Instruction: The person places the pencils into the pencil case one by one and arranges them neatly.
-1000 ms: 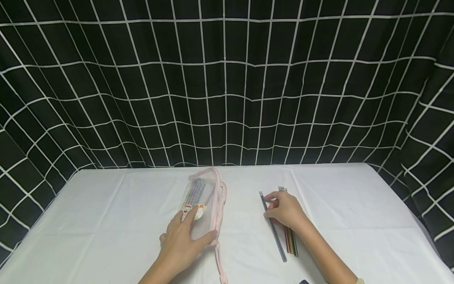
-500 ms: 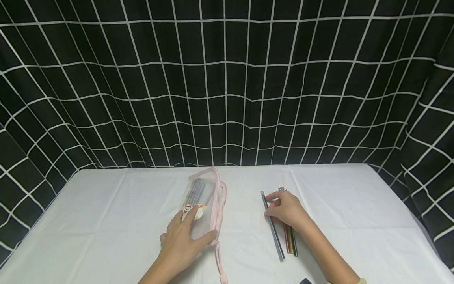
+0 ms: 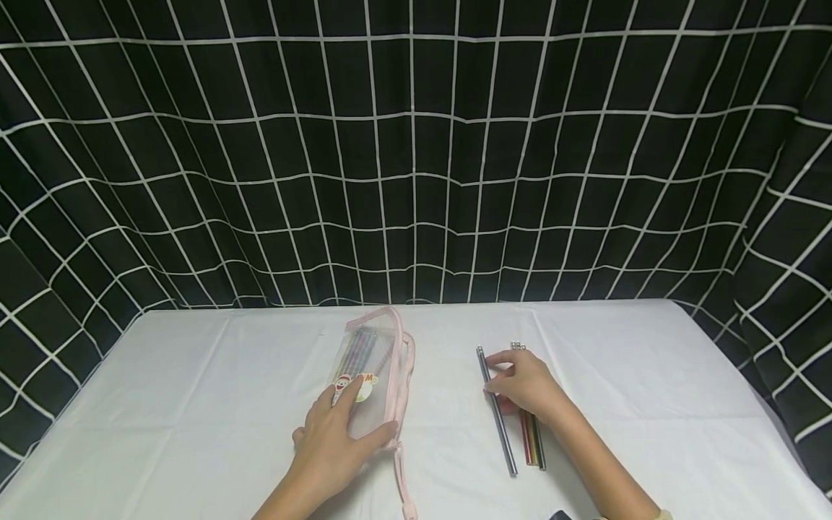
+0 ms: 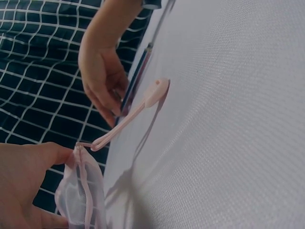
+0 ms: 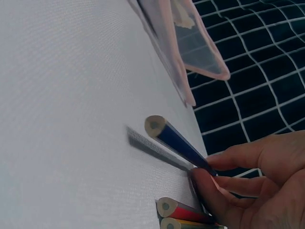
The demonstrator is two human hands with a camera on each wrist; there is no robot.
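My right hand (image 3: 525,384) pinches a dark blue pencil (image 3: 503,438) between thumb and fingers. In the right wrist view the near end of this blue pencil (image 5: 177,141) is tilted up, with its shadow on the cloth below. Beside it, partly under the hand, lie several more pencils (image 3: 531,440), a red one (image 5: 183,210) and a yellow one (image 5: 181,223) among them. My left hand (image 3: 333,446) holds a see-through mesh pencil case (image 3: 373,417) with pink edging, its fingers over the front and the thumb at the zip side. Several coloured pencils (image 3: 360,350) show inside the case.
A pink strap (image 3: 403,480) hangs from the case's near end onto the white cloth-covered table (image 3: 214,404). A black curtain with a white grid (image 3: 416,152) stands behind the table. A small dark object (image 3: 559,515) pokes in at the bottom edge.
The near end of the blue pencil has swung a little to the left in my right hand. My left hand and the pencil case have stayed in place.
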